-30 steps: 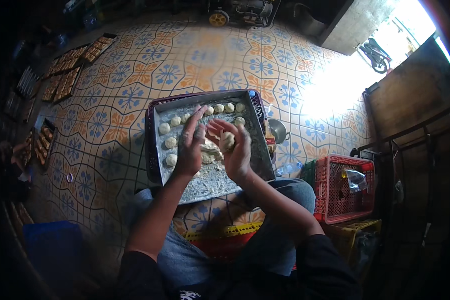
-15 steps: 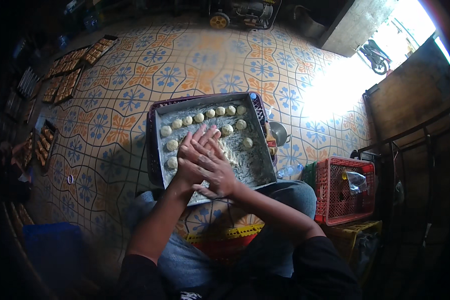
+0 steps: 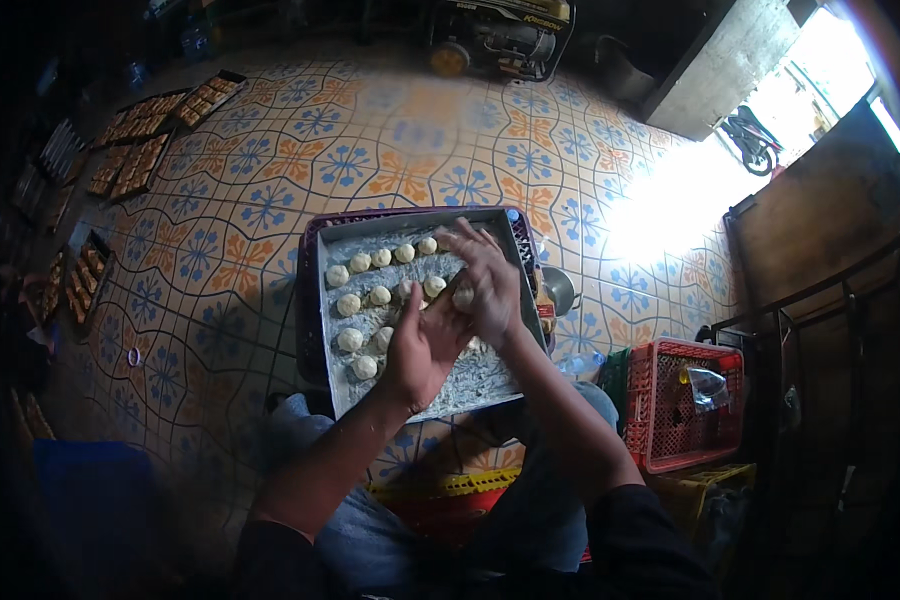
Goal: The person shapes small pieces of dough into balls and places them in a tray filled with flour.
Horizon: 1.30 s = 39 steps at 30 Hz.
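A pale dough ball (image 3: 463,297) sits between my two hands, partly covered by them. My left hand (image 3: 425,350) supports it from below, palm turned inward, thumb up, with its fingers running under the other hand. My right hand (image 3: 490,280) lies over it, floury and smeared by motion, its fingers stretched toward the far side. Below both hands is a square metal tray (image 3: 320,330) dusted with flour. Rows of small round dough balls (image 3: 349,304) stand on its left and far parts; my hands hide others.
The tray rests on a dark purple crate (image 3: 310,350). A metal bowl (image 3: 558,290) and a plastic bottle (image 3: 580,363) are at its right, near a red crate (image 3: 685,455). Trays of baked pieces (image 3: 130,165) lie far left. A generator (image 3: 505,40) stands at the back.
My hands have shifted right and turned, the right one now lying over the left. A dough ball shows between them, and more balls on the tray's left are uncovered. The view has tilted slightly.
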Each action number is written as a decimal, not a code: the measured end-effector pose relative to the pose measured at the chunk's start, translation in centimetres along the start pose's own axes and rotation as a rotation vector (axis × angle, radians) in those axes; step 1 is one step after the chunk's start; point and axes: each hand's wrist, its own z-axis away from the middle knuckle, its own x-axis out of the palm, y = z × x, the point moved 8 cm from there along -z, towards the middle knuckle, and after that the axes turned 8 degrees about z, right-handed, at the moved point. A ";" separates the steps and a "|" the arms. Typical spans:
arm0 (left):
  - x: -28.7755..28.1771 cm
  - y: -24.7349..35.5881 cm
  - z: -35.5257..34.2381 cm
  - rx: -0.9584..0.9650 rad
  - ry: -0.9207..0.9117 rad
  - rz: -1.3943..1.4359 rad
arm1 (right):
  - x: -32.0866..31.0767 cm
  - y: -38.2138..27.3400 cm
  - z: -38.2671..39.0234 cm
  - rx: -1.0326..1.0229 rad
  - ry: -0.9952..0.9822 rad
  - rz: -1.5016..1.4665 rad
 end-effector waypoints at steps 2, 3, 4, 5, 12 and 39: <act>0.1 -0.3 -0.5 0.048 0.097 -0.254 | -0.9 2.1 0.2 0.251 0.109 -0.310; -0.8 0.2 -0.7 0.085 0.173 -0.301 | 0.4 0.7 1.5 0.072 0.045 -0.042; -1.9 1.0 -0.7 0.126 0.257 -0.355 | 2.0 -0.9 3.0 -0.117 0.027 0.206; -2.5 2.1 -1.3 0.106 0.037 -0.228 | 4.2 -3.4 3.6 -0.222 -0.036 0.257; -1.7 -0.3 -0.3 -0.058 0.125 -0.045 | 0.1 -2.5 0.1 -0.238 -0.246 0.376; -3.6 -1.5 -0.1 0.011 0.325 -0.117 | 1.6 4.0 1.8 0.412 0.089 -0.117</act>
